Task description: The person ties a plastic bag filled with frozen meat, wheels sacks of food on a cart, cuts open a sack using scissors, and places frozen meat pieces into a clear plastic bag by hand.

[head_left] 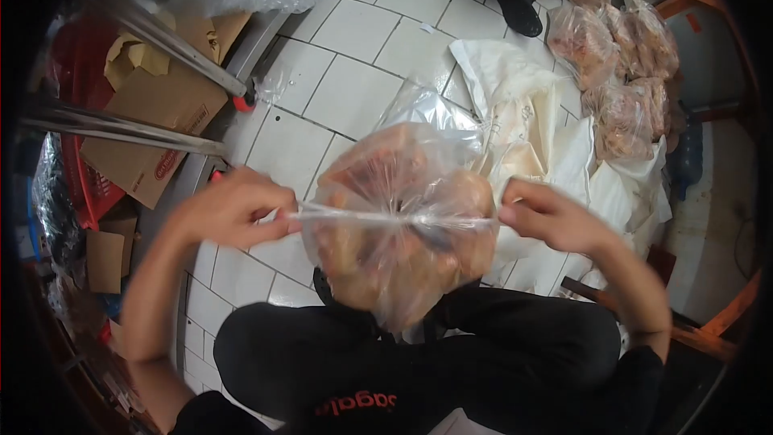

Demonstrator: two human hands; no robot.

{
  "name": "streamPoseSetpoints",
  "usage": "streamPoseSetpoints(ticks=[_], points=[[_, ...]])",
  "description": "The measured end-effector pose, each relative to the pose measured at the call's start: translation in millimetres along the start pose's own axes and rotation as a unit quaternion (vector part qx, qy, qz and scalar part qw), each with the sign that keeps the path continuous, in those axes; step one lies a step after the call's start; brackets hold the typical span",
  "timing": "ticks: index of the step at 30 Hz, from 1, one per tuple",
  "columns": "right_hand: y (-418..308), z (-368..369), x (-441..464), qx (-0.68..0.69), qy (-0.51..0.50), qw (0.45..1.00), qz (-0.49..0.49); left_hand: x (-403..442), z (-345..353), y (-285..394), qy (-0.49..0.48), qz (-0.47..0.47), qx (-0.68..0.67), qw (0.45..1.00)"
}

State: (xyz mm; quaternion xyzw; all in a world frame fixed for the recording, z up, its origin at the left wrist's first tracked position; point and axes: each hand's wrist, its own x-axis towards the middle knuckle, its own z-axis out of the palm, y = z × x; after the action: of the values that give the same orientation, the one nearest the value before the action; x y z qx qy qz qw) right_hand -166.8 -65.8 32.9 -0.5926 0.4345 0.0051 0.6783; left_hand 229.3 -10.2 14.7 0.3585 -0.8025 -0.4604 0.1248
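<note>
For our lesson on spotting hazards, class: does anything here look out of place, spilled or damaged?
Mild clutter: a clear plastic scrap lies loose on the tiled floor, and cardboard sits askew by the red basket, as if tossed there. No spill shows, and the bag held between left hand and right hand shows no visible tear.

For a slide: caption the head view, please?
Left hand and right hand hold taut the top of a filled clear bag near white floor tiles.

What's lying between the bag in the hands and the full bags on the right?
Crumpled white sheeting lies on the tiled floor between the held plastic bag and the filled plastic bags, as the head view shows.
</note>
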Motion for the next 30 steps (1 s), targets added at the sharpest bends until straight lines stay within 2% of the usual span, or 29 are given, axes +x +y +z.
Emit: streamPoseSetpoints(ticks=[1,3,4,5,6,7,8,9,10,11,12,14,15,17,18,19,20,21,23,27,29,30], points=[[27.5,4.3,15.3,0.121,0.011,0.986,0.111,-6.8,27.5,-42.0,0.022,-0.101,-0.07,0.992],[62.6,4.5,49.2,-0.023,0.065,0.998,0.011,9.3,47.7,-82.7,0.044,-0.072,-0.057,0.995],[71.4,13.4,50.9,-0.013,0.072,0.997,0.013,13.2,53.9,-87.6,0.033,-0.07,-0.055,0.995],[74.4,15.6,55.6,-0.088,0.041,0.995,0.024,19.6,62.1,-91.1,0.03,-0.15,-0.184,0.971],[72.7,15.6,62.3,-0.167,0.003,0.985,0.039,25.5,70.0,-92.7,0.032,-0.228,-0.315,0.921],[55.6,21.1,57.4,-0.243,0.002,0.969,0.053,29.0,77.8,-88.4,0.032,-0.232,-0.325,0.916],[50.8,33.4,51.9,-0.24,-0.012,0.969,0.063,30.6,87.1,-78.5,0.093,-0.191,-0.431,0.877],[46.4,44.2,46.9,-0.38,0.001,0.925,0.026,35.8,94.1,-70.7,0.161,-0.141,-0.524,0.825],[30.7,50.3,45.8,-0.515,0.018,0.857,-0.019,45.8,101.4,-64.7,0.182,-0.119,-0.595,0.773],[6.1,50.3,46.3,-0.533,-0.103,0.839,0.025,53.8,108.4,-59.8,0.198,-0.096,-0.662,0.717],[-1.8,53.8,51.3,-0.538,-0.106,0.836,0.024,60.2,112.9,-60.2,0.203,-0.093,-0.663,0.715],[-10.1,60.3,56.9,-0.505,-0.12,0.827,-0.218,69.5,120.4,-63.3,0.17,-0.031,-0.611,0.772],[-12.6,57.9,67.9,-0.505,-0.118,0.828,-0.214,69.2,119.9,-61.7,0.167,-0.03,-0.613,0.772],[-11.4,46.1,101.4,-0.331,-0.004,0.857,-0.395,66.6,117.5,-56.2,0.141,-0.03,-0.446,0.883],[-7.0,44.8,111.3,-0.332,-0.005,0.856,-0.397,66.4,122.1,-61.3,0.143,-0.029,-0.445,0.884],[-0.9,44.1,121.4,-0.221,-0.033,0.929,-0.295,67.5,130.1,-71.0,0.167,0.009,-0.471,0.866],[6.5,48.3,130.3,-0.161,-0.051,0.956,-0.24,66.8,135.6,-79.2,0.19,0.047,-0.495,0.846],[13.8,52.3,139.3,-0.098,-0.061,0.976,-0.184,65.9,132.5,-74.8,0.188,0.044,-0.495,0.847],[28.2,69.5,149.1,0.129,-0.09,0.975,-0.157,65.2,127.7,-60.2,0.183,0.01,-0.602,0.777],[30.7,76.5,151.5,0.152,-0.057,0.977,-0.138,65.3,125.2,-63.6,0.174,0.002,-0.629,0.758],[23.6,80.8,149.1,0.153,-0.011,0.983,-0.102,66.6,117.2,-52.1,0.198,-0.053,-0.55,0.81],[25.6,82.6,149.7,0.154,-0.008,0.983,-0.1,67.6,119.6,-53.2,0.195,-0.053,-0.552,0.809]])
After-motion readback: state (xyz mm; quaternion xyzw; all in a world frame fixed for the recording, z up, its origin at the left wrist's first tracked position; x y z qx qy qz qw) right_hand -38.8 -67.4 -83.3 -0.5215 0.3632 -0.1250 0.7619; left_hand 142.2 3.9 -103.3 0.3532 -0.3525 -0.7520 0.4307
